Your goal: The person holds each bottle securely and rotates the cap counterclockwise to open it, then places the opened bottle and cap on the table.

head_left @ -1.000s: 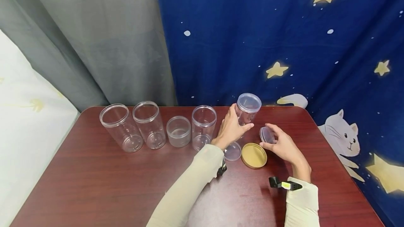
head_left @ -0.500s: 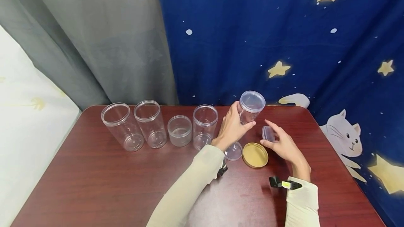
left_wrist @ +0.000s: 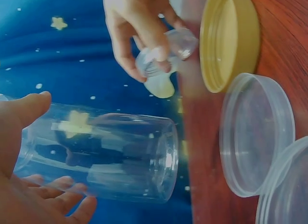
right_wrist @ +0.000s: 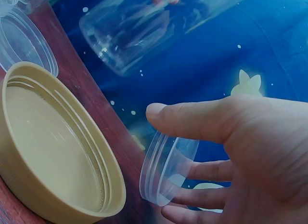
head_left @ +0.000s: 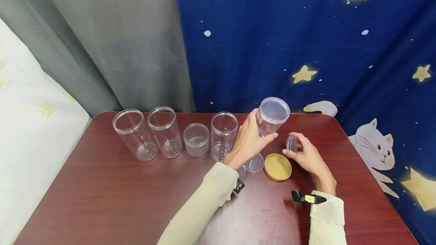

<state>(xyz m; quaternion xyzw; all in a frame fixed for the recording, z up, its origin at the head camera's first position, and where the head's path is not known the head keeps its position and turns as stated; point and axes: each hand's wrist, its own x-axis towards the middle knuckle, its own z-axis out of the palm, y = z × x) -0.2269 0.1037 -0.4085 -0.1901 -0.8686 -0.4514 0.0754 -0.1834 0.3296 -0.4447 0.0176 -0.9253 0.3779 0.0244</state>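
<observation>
My left hand (head_left: 250,137) grips a clear plastic jar (head_left: 272,124) round its side. The jar is raised above the table, and a translucent lid (head_left: 274,110) covers its top. In the left wrist view the jar (left_wrist: 120,154) lies across the thumb and fingers. My right hand (head_left: 310,156) pinches a small clear lid (head_left: 291,144), held on edge between thumb and fingers. The right wrist view shows this lid (right_wrist: 166,168) under the thumb. On the table between the hands lies a gold lid (head_left: 277,167), with a clear lid (head_left: 254,163) beside it.
Two tall clear jars (head_left: 136,135) (head_left: 166,133), a short jar (head_left: 196,141) and another tall jar (head_left: 223,133) stand in a row at the back left. One more clear lid (head_left: 241,173) is partly hidden by my left wrist. Behind the table (head_left: 119,199) hang curtains (head_left: 238,48).
My left hand has raised the jar and moved it slightly right. The lid in my right hand has turned more edge-on. The view has shifted a little.
</observation>
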